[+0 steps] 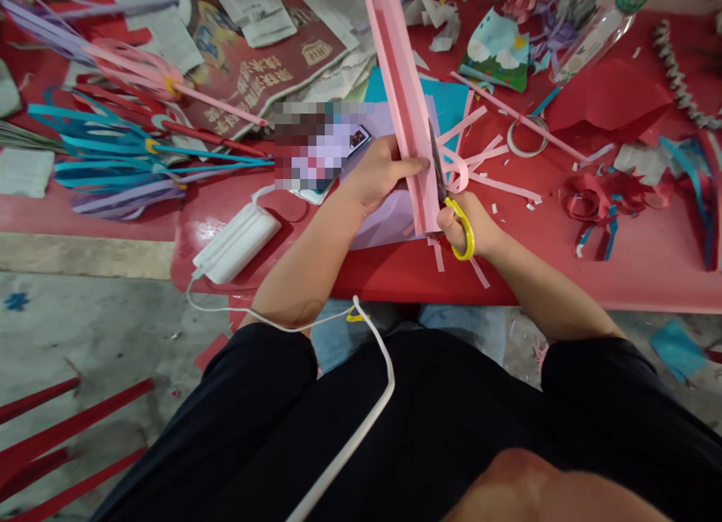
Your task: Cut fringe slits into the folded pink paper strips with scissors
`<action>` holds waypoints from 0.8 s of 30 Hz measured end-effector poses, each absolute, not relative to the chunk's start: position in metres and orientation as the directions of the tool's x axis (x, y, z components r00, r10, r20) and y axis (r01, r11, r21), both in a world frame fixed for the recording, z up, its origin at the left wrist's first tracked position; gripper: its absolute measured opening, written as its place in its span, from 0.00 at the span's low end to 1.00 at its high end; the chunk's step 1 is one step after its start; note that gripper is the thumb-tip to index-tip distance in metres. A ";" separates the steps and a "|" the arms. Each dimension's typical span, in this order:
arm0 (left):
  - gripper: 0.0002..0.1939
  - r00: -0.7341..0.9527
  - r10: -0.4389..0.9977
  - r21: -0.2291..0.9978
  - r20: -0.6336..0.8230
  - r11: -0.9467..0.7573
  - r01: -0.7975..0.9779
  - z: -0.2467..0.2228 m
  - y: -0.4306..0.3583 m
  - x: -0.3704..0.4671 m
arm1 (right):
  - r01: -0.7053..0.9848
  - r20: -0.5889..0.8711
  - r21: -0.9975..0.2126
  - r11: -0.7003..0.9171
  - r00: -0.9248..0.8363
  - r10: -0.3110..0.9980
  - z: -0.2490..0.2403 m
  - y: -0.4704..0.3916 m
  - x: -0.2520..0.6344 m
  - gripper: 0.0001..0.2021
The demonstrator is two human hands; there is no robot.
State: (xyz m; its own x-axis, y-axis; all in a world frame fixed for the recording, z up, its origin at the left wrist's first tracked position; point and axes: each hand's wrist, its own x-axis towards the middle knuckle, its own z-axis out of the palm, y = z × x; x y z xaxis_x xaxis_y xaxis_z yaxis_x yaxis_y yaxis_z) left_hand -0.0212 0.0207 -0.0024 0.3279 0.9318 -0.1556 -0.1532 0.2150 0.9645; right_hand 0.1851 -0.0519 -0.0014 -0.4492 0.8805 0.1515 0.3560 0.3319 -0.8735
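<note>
My left hand grips a long folded sheet of pink paper, its thumb pressed on the face near the lower end. In my right hand is a pair of scissors with yellow handles, fingers through the loops. The dark blades lie along the pink paper's right edge, pointing away from me. Cut pink strips spread on the table just right of the blades. Beneath my hands lie purple paper sheets and a blue sheet.
A phone and a white power bank with a cable lie left of my hands. Blue, red and pink paper-strip bundles sit farther left. Rightward are a tape roll, red paper, curled scraps and a plastic bottle.
</note>
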 end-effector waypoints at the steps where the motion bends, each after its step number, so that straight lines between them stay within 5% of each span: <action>1: 0.15 0.345 0.925 0.963 -0.160 0.223 -0.151 -0.002 0.020 -0.021 | 0.370 0.170 -0.859 0.355 -0.447 0.878 -0.001 -0.051 0.186 0.40; 12: 0.22 0.390 0.909 0.976 -0.144 0.196 -0.098 -0.009 0.015 -0.017 | 0.392 0.197 -0.860 0.327 -0.336 0.921 -0.012 -0.048 0.185 0.40; 24: 0.19 0.462 0.868 0.951 -0.183 0.275 -0.139 -0.008 0.015 -0.019 | 0.401 0.154 -0.877 0.266 -0.290 0.945 -0.007 -0.051 0.185 0.40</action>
State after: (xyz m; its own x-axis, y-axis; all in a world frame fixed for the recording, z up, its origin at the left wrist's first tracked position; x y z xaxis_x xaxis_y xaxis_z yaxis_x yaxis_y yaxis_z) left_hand -0.0189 0.0153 -0.0075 0.4624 0.8676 -0.1831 -0.1388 0.2748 0.9514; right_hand 0.1846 -0.0508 -0.0070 -0.2902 0.9446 0.1536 0.4013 0.2658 -0.8765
